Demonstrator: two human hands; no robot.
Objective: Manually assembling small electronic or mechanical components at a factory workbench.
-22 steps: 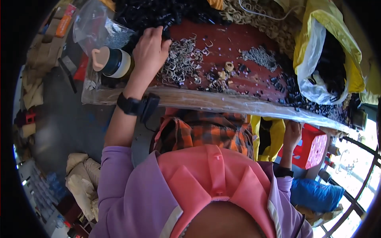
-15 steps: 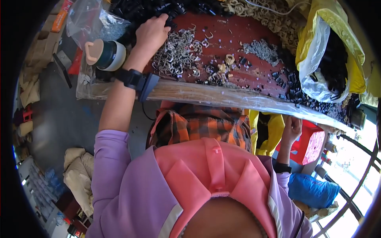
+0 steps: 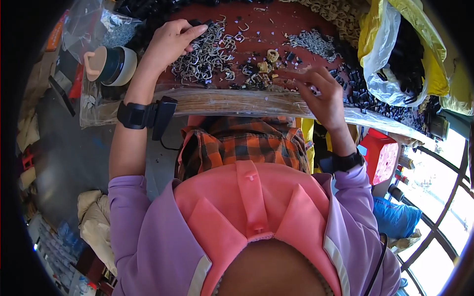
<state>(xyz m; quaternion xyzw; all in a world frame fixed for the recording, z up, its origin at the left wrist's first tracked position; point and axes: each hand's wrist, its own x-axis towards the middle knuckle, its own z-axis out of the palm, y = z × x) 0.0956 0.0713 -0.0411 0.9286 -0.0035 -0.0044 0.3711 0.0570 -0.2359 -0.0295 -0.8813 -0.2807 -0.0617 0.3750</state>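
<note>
My left hand (image 3: 170,45) is closed in a pinch at the far left of the work surface, with a small black plastic piece (image 3: 199,22) at its fingertips. Beside and partly under that hand lies a heap of hook-shaped metal pieces (image 3: 213,52). Over the front part of the surface, my right hand (image 3: 325,96) points leftward, thumb and fingers bent but apart. Nothing shows between them. Nearest to its fingertips are small tan ring-shaped pieces (image 3: 272,55) among black bits.
The dark red tabletop (image 3: 256,37) has a plastic-wrapped wooden front edge (image 3: 237,102). A pile of small silver parts (image 3: 313,43) lies farther back. A yellow bag (image 3: 428,29) of black parts stands right, a green-and-white container (image 3: 121,65) with a handle left.
My right hand has risen from below the table edge to above the surface. My left hand has drawn back from the black pile toward the metal hooks, a black piece now at its fingertips.
</note>
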